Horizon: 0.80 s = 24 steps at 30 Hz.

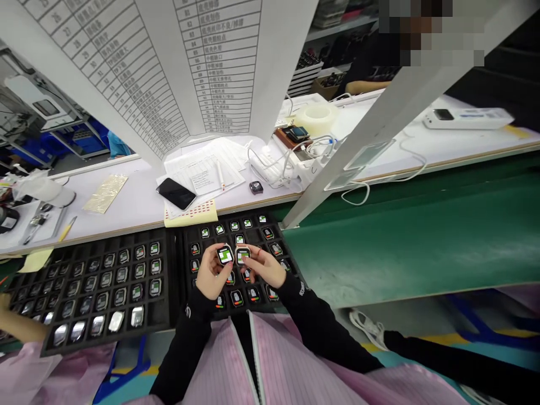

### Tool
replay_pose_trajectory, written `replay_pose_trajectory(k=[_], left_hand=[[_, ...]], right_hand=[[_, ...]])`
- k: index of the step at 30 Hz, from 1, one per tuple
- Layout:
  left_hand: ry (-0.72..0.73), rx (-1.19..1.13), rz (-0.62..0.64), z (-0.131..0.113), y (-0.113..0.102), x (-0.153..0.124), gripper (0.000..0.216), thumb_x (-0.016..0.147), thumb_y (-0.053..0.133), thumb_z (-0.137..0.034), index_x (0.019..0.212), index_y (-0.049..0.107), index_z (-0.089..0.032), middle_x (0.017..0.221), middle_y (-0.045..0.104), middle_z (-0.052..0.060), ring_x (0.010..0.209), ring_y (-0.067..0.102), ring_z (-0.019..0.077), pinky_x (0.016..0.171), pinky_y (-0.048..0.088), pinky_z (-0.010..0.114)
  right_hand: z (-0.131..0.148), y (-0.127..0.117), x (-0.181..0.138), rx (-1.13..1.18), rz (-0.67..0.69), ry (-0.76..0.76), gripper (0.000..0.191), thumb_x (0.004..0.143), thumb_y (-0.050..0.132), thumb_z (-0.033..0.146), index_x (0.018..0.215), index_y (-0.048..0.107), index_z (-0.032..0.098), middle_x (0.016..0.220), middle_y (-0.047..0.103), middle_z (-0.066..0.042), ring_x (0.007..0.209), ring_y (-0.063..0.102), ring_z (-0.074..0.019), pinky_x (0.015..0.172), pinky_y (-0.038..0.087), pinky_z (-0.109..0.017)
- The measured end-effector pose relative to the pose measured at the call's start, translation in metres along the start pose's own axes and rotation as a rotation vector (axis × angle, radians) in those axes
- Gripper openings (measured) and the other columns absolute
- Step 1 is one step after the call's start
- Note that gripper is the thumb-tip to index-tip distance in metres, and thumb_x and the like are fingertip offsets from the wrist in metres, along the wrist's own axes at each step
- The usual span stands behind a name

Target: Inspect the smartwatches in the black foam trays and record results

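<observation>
My left hand (211, 275) grips a small square watch unit (225, 255) with a lit green and white screen. Right beside it, my right hand (265, 267) pinches a second lit watch unit (243, 256). Both hands hover over a black compartment tray (185, 239) filled with several similar units, most with screens lit. I wear black sleeves and a pink striped smock.
A second black tray (162, 320) of watch units lies to the left. Behind on the white bench are a phone (176, 193), papers (206, 169), cables, a tape roll (317, 115) and a hanging printed chart (169, 67). A green conveyor belt (422, 230) runs right. Another person's arm (17, 326) is at far left.
</observation>
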<state>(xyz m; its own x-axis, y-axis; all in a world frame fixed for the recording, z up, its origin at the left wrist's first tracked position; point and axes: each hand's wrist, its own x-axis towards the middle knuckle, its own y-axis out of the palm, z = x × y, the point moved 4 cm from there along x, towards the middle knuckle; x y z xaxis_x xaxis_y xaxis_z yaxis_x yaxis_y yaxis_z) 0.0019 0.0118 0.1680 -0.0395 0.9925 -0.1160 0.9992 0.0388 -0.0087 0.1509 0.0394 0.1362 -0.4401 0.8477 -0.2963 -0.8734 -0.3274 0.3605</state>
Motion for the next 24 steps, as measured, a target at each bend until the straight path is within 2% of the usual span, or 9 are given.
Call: replay_pose_trajectory(k=[4, 7, 10, 17, 22, 24], left_hand=[[0.026, -0.041, -0.061, -0.007, -0.006, -0.012, 0.041, 0.074, 0.068, -0.034, 0.107, 0.051, -0.017, 0.104, 0.059, 0.008, 0.083, 0.061, 0.0137, 0.069, 0.05, 0.023], [0.024, -0.068, -0.126, -0.009, -0.011, -0.02, 0.038, 0.077, 0.064, -0.044, 0.103, 0.054, -0.017, 0.092, 0.059, 0.006, 0.064, 0.056, 0.009, 0.052, 0.045, 0.02], [0.007, -0.099, -0.115, -0.012, -0.009, -0.028, 0.041, 0.08, 0.058, -0.049, 0.106, 0.056, -0.018, 0.088, 0.058, 0.005, 0.059, 0.053, 0.0082, 0.044, 0.038, 0.017], [0.022, -0.093, -0.05, -0.026, -0.004, -0.042, 0.044, 0.08, 0.06, -0.044, 0.116, 0.056, -0.019, 0.1, 0.061, 0.006, 0.054, 0.044, 0.0053, 0.047, 0.039, 0.019], [0.044, -0.065, -0.004, -0.028, -0.006, -0.05, 0.043, 0.077, 0.063, -0.041, 0.114, 0.056, -0.02, 0.105, 0.059, 0.006, 0.059, 0.047, 0.0069, 0.052, 0.042, 0.021], [0.036, -0.055, 0.012, -0.025, -0.007, -0.054, 0.043, 0.076, 0.065, -0.041, 0.112, 0.055, -0.02, 0.106, 0.059, 0.007, 0.068, 0.053, 0.0098, 0.057, 0.045, 0.021]], right_hand=[[0.007, 0.011, -0.01, 0.003, 0.011, -0.05, 0.06, 0.065, 0.075, 0.047, 0.11, 0.05, 0.016, 0.094, 0.062, -0.007, 0.061, 0.058, -0.0131, 0.036, 0.044, -0.018], [0.01, 0.016, -0.017, 0.034, -0.019, -0.044, 0.054, 0.071, 0.067, 0.054, 0.106, 0.051, 0.017, 0.093, 0.063, -0.007, 0.055, 0.055, -0.0113, 0.034, 0.04, -0.018], [0.015, 0.021, -0.026, 0.051, -0.029, -0.036, 0.054, 0.073, 0.062, 0.059, 0.106, 0.052, 0.017, 0.091, 0.064, -0.007, 0.053, 0.053, -0.0108, 0.034, 0.038, -0.018], [0.022, 0.028, -0.043, 0.035, -0.021, -0.072, 0.055, 0.07, 0.067, 0.051, 0.112, 0.054, 0.017, 0.092, 0.062, -0.007, 0.056, 0.053, -0.0107, 0.036, 0.039, -0.018], [0.017, 0.03, -0.052, 0.006, -0.044, -0.082, 0.058, 0.068, 0.069, 0.052, 0.11, 0.052, 0.016, 0.089, 0.062, -0.006, 0.053, 0.05, -0.0093, 0.035, 0.034, -0.017], [0.014, 0.03, -0.055, -0.035, -0.076, -0.094, 0.056, 0.068, 0.07, 0.053, 0.106, 0.052, 0.016, 0.087, 0.062, -0.006, 0.052, 0.048, -0.0087, 0.037, 0.034, -0.018]])
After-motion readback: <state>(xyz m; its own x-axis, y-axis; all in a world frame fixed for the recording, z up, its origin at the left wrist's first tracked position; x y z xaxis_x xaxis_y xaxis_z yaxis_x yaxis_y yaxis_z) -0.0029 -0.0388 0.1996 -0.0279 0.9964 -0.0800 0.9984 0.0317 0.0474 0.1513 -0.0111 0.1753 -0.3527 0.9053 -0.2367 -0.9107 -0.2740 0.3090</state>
